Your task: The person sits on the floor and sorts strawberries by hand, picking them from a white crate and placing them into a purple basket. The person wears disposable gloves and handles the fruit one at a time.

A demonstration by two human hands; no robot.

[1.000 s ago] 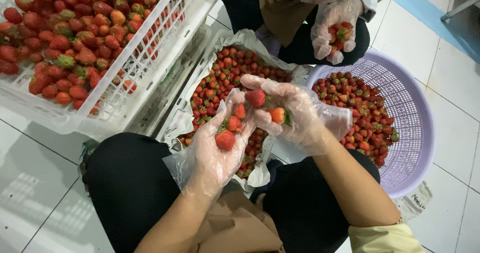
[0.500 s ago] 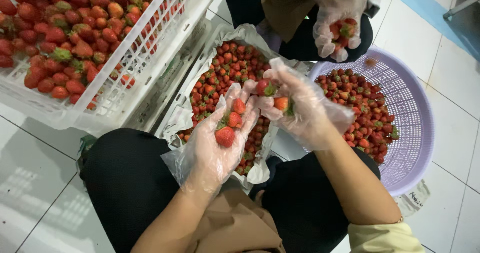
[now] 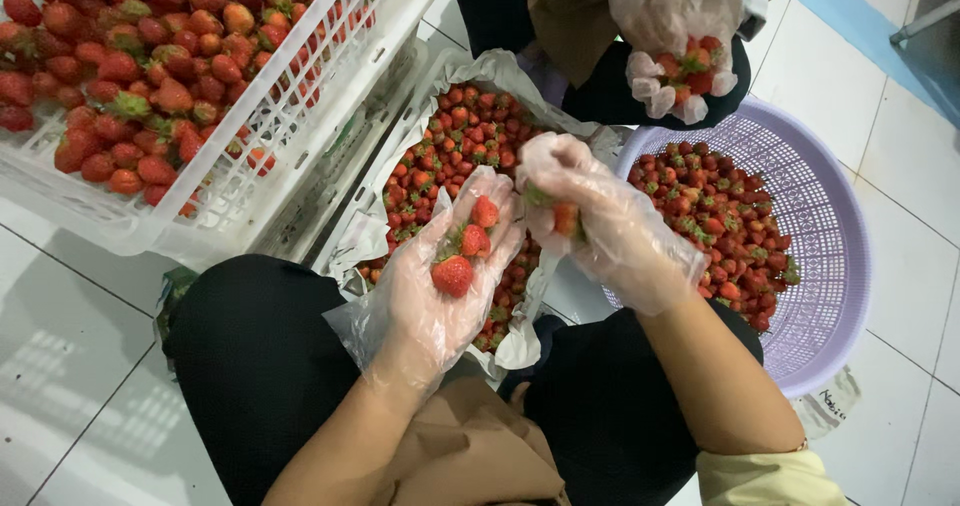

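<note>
Both my hands wear thin clear plastic gloves. My left hand (image 3: 440,286) lies palm up above the paper-lined tray (image 3: 400,126) of strawberries, and three red strawberries (image 3: 462,250) rest on its palm and fingers. My right hand (image 3: 600,226) is just to its right, with its fingers closed around one strawberry (image 3: 563,218) that has a green cap. My dark-trousered knees frame the tray's near end.
A white slatted crate (image 3: 250,166) full of strawberries stands at the upper left. A lilac round basket (image 3: 830,266) with strawberries sits at the right. Another person's gloved hands (image 3: 675,56) hold strawberries at the top. The floor is white tile.
My right hand has closed and moved slightly right, away from the left palm. The strawberry it pinched at its fingertips is no longer visible there. The left hand still carries three.
</note>
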